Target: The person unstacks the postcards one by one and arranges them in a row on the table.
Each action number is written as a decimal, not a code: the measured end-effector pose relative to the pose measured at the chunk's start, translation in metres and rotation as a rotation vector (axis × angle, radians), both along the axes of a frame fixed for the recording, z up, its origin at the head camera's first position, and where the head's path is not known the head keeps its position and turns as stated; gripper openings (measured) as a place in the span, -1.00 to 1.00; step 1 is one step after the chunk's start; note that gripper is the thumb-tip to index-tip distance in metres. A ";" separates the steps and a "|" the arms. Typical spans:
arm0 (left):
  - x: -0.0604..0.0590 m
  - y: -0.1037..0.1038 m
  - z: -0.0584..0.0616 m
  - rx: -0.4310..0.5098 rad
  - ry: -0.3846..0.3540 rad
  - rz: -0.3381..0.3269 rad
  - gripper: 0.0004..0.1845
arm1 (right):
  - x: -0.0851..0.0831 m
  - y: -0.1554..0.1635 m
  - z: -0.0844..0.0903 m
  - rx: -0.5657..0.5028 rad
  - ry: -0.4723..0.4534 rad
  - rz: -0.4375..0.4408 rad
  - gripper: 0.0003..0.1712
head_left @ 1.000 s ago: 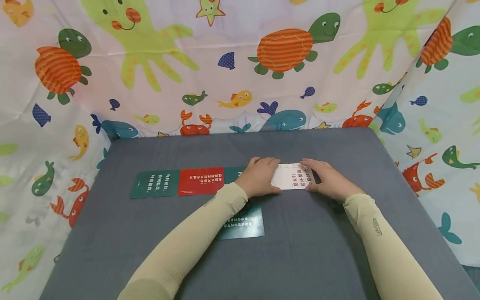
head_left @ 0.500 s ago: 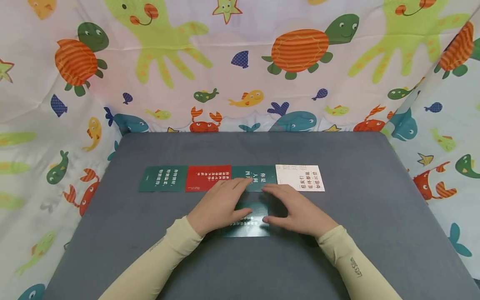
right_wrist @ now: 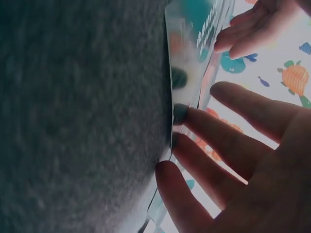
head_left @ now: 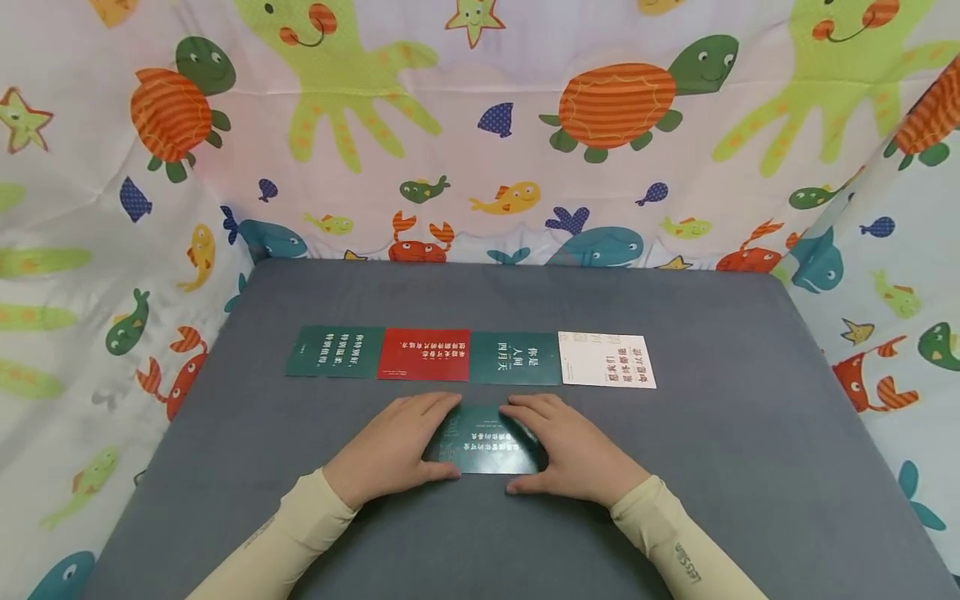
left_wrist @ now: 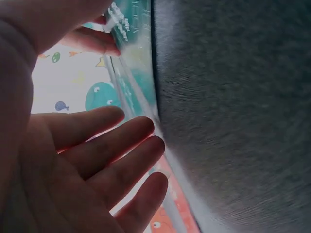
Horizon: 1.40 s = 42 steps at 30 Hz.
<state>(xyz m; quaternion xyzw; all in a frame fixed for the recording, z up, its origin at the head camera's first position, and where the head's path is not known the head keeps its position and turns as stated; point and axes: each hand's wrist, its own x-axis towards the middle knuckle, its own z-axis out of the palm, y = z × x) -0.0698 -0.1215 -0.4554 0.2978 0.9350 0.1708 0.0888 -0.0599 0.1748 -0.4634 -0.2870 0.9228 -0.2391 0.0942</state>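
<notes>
A dark green card [head_left: 483, 442] with white print lies flat on the grey table [head_left: 705, 475], just in front of a row of cards. My left hand [head_left: 397, 446] lies at the card's left end and my right hand [head_left: 572, 450] at its right end, fingers straight, touching its edges. In the left wrist view the left hand [left_wrist: 97, 160] has spread, straight fingers beside the card [left_wrist: 131, 58]. In the right wrist view the right hand's fingertips [right_wrist: 182, 114] meet the edge of the card [right_wrist: 192, 53].
Behind the hands sits a row of cards: a green card [head_left: 335, 352], a red card [head_left: 423, 354], a green card [head_left: 515, 358] and a white card [head_left: 606, 360]. A sea-animal print cloth [head_left: 480, 125] walls in the table at the back and sides.
Both hands left the white card at the row's right end and drew back to the loose green card in front, now framing its two ends.
</notes>
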 end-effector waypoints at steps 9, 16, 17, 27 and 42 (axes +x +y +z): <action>-0.001 -0.003 -0.003 0.028 -0.044 0.028 0.08 | 0.000 -0.005 0.001 0.008 -0.010 -0.040 0.09; -0.003 -0.002 -0.002 0.031 -0.060 0.023 0.09 | -0.001 -0.004 0.002 -0.006 -0.010 -0.050 0.05; -0.004 -0.002 -0.002 0.033 -0.062 0.023 0.10 | -0.002 -0.004 0.002 -0.008 -0.010 -0.051 0.05; -0.007 0.003 -0.003 0.039 -0.077 0.031 0.11 | 0.000 -0.003 -0.001 -0.023 -0.037 -0.062 0.03; -0.013 0.025 0.003 0.038 -0.040 -0.069 0.03 | -0.001 0.013 0.002 0.004 0.055 -0.061 0.03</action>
